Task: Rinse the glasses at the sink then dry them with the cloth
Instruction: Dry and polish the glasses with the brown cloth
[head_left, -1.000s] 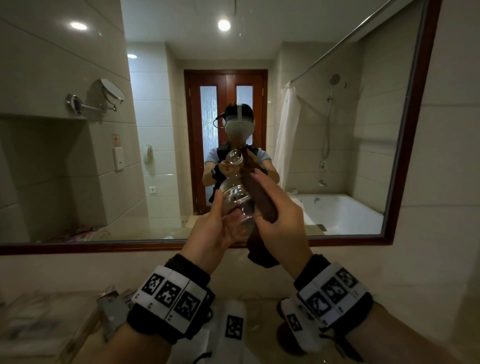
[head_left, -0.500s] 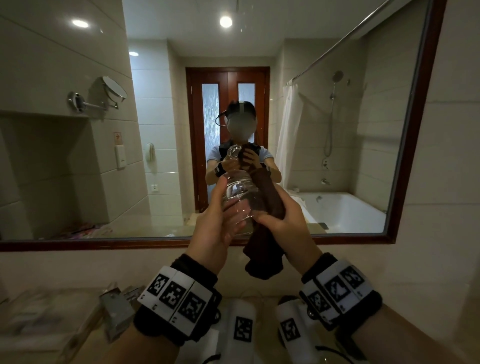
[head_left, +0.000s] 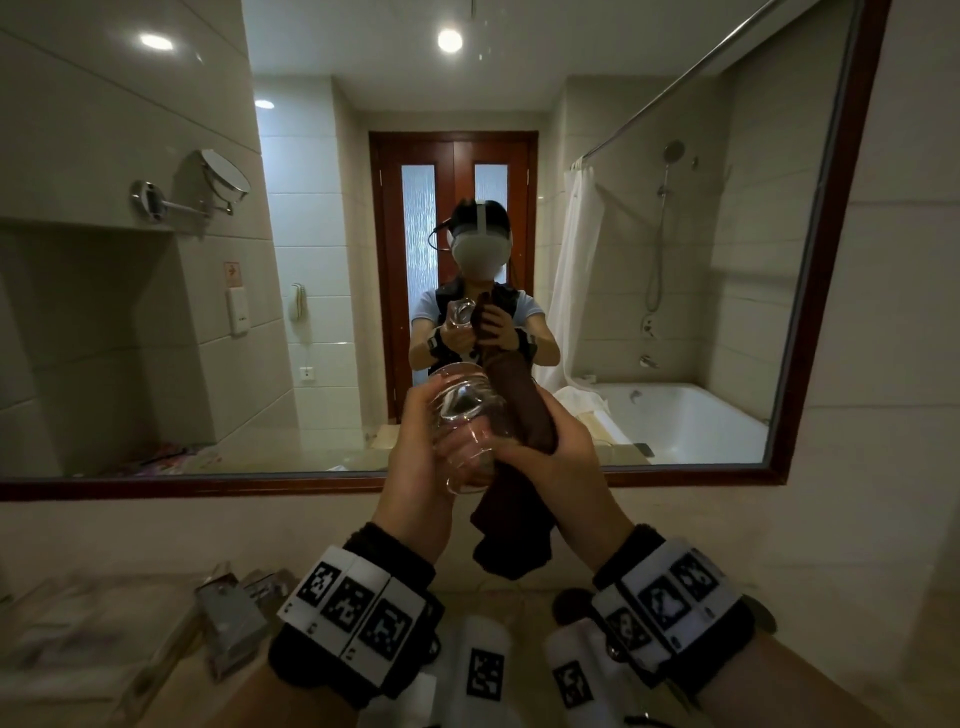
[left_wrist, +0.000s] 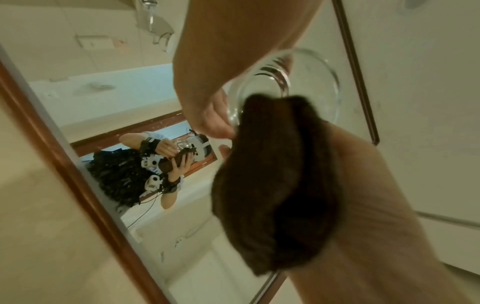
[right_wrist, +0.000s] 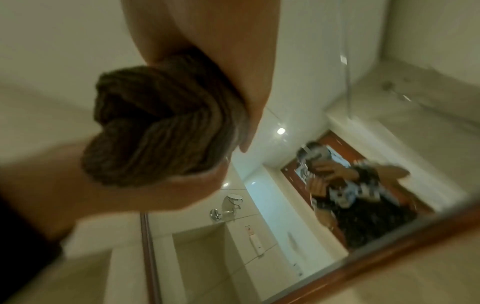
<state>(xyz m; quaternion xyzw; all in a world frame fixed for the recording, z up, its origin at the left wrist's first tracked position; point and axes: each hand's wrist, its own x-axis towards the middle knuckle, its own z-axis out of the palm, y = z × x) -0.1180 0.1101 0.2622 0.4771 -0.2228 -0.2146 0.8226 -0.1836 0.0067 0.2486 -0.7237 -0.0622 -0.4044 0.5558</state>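
I hold a clear drinking glass (head_left: 465, 415) up in front of the mirror, its base tilted toward me. My left hand (head_left: 423, 457) wraps round its left side, fingers curled on the wall. My right hand (head_left: 558, 457) grips a dark brown cloth (head_left: 524, 410) pressed against the glass's right side, with the cloth's tail hanging below. In the left wrist view the glass (left_wrist: 306, 82) shows past the bunched cloth (left_wrist: 275, 185). The right wrist view shows the rolled cloth (right_wrist: 161, 123) clamped between thumb and fingers; the glass is hidden there.
A wood-framed mirror (head_left: 810, 291) fills the wall ahead, close behind the hands. On the counter below lie a silvery box (head_left: 234, 623) at the left and folded white towels (head_left: 78, 639). A chrome shaving mirror (head_left: 223, 176) juts from the left wall.
The glass has turned in my left hand, base now tipped toward me. My right hand slid the cloth along the glass's right side, and both hands rose slightly.
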